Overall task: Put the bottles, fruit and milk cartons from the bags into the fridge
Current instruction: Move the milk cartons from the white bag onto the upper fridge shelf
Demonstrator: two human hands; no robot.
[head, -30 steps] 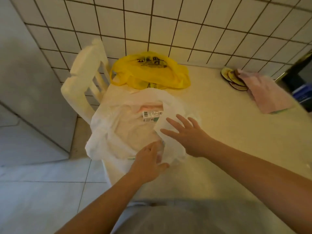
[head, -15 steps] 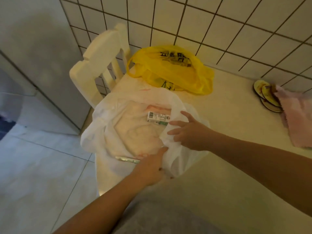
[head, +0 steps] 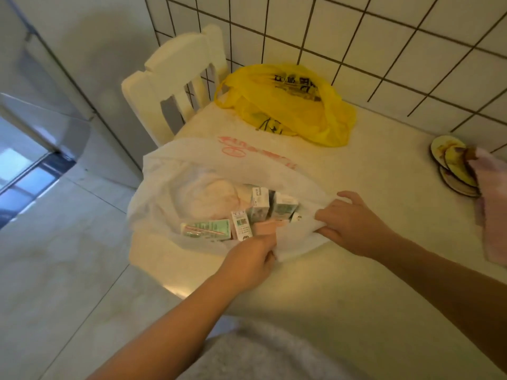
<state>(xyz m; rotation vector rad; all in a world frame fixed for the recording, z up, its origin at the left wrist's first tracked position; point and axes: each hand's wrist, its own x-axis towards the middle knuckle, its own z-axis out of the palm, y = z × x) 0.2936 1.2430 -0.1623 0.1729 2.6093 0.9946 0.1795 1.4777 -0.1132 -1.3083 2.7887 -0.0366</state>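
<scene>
A white plastic bag [head: 192, 165] with red print lies open at the table's left corner. Inside it are several small green-and-white milk cartons [head: 259, 201], one lying flat [head: 205, 230], plus a pale pink bundle. My left hand [head: 247, 263] grips the bag's near rim and my right hand [head: 348, 220] grips the right side of the rim, holding the mouth apart. A yellow plastic bag [head: 285, 102] lies behind it by the tiled wall; its contents are hidden. The grey fridge [head: 55, 64] stands at the left, with its door shut.
A white chair [head: 175, 78] stands between the fridge and the cream table [head: 370, 270]. At the right edge lie round coasters [head: 450, 160] and a pink cloth [head: 493, 204]. White tiled wall behind, pale floor tiles at the left.
Both hands have taken hold of the white bag's rim and pulled it open, so the milk cartons inside now show. The view has swung a little to the left.
</scene>
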